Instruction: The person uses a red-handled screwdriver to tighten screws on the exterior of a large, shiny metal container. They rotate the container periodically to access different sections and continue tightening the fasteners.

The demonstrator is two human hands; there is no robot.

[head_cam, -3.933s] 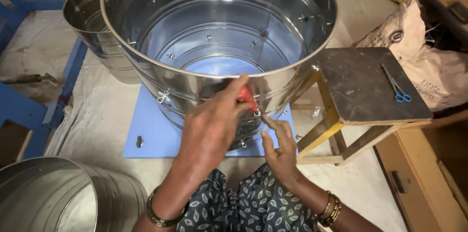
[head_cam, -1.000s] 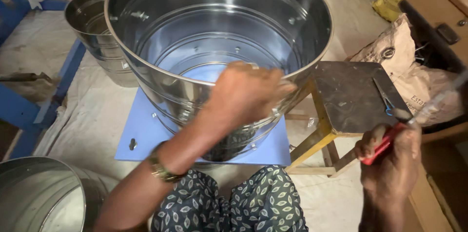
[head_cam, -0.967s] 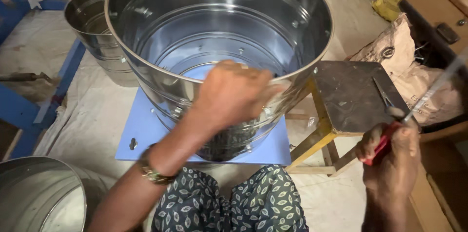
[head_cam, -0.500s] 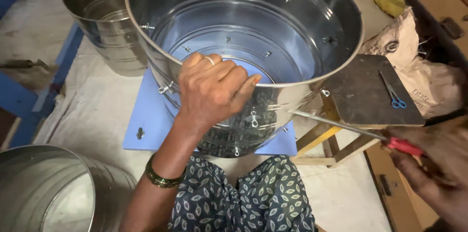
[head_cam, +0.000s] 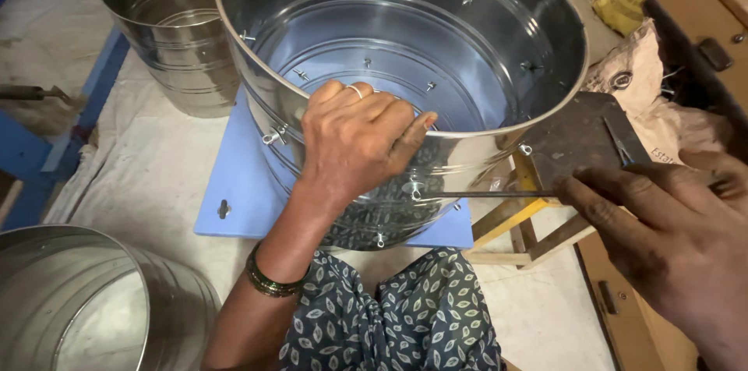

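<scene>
Steel drum point(head_cam: 467, 36) steadied at the rim by left hand point(head_cam: 354, 141), fingers curled over. Screwdriver point(head_cam: 499, 194) pinched in right hand point(head_cam: 662, 215), tip at the wing bolt point(head_cam: 413, 188). Could slip off the curved wall and jab knuckles.

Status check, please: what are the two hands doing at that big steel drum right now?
Left hand grips the steel drum at its rim. Right hand holds a screwdriver, tip at a wing nut on the drum wall. Nothing between them.
</scene>
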